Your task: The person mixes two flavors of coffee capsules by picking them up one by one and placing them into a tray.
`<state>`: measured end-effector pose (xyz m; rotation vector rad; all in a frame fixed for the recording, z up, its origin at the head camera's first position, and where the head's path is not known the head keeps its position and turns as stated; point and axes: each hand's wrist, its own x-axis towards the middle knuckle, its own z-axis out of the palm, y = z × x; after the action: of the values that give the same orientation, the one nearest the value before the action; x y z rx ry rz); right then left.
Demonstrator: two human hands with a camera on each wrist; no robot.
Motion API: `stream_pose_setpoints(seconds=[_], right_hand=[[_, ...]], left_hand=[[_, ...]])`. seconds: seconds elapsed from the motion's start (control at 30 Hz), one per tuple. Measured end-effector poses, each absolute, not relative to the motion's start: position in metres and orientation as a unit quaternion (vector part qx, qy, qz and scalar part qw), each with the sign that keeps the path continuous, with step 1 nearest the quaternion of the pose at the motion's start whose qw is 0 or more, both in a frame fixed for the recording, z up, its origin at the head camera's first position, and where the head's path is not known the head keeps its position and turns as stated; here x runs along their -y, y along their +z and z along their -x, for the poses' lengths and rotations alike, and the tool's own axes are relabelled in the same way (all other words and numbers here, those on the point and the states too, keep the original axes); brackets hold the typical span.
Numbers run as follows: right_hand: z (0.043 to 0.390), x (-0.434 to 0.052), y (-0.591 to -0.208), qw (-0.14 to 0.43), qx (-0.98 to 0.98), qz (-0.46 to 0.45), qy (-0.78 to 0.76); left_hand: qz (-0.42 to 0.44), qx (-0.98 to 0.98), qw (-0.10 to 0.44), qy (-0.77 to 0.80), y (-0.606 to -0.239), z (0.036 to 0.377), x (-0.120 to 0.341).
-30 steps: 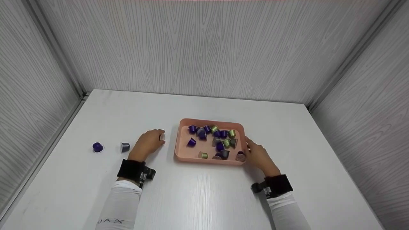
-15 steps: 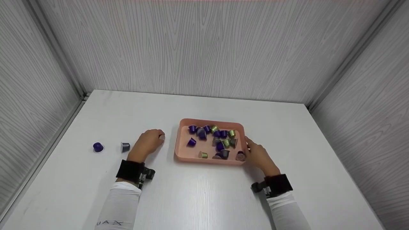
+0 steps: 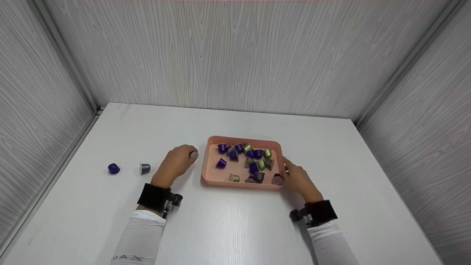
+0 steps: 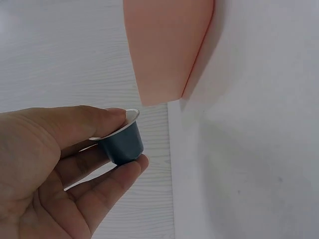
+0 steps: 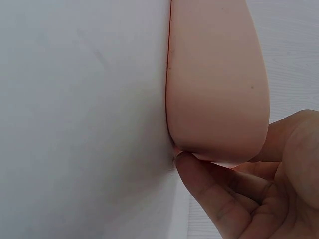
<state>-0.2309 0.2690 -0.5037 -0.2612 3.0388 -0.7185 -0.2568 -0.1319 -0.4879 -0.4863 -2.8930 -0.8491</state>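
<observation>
Between thumb and fingertips, my left hand (image 3: pixel 178 161) pinches a dark blue-grey coffee capsule (image 4: pixel 122 145), its silver rim under the thumb. In the head view this hand is just left of a shallow pink tray (image 3: pixel 210 176), whose outer wall shows above the capsule in the left wrist view. Inside the tray lie several purple, green and grey capsules, mostly toward the back and right. My right hand (image 3: pixel 298 180) grips the tray's right end; in the right wrist view its fingertips (image 5: pixel 187 162) are at the tray's lower outer edge, with the thumb behind the rim.
A purple capsule (image 3: pixel 114 169) and a grey capsule (image 3: pixel 145 169) lie on the white table (image 3: pixel 228 224), left of my left hand. Grey wood-grain panels (image 3: pixel 235 55) rise behind the table and along both sides.
My left hand has moved a little right and toward the back, bringing the pinched capsule closer to the tray. The right hand and the tray stay in place.
</observation>
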Motion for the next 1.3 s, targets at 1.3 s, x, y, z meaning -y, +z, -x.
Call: stream_pose_setpoints(seconds=[1.3], right_hand=[[0.230, -0.269, -0.505, 0.001, -0.968, 0.089, -0.234]], left_hand=[[0.285, 0.924, 0.066, -0.248, -0.472, 0.255, 0.046]])
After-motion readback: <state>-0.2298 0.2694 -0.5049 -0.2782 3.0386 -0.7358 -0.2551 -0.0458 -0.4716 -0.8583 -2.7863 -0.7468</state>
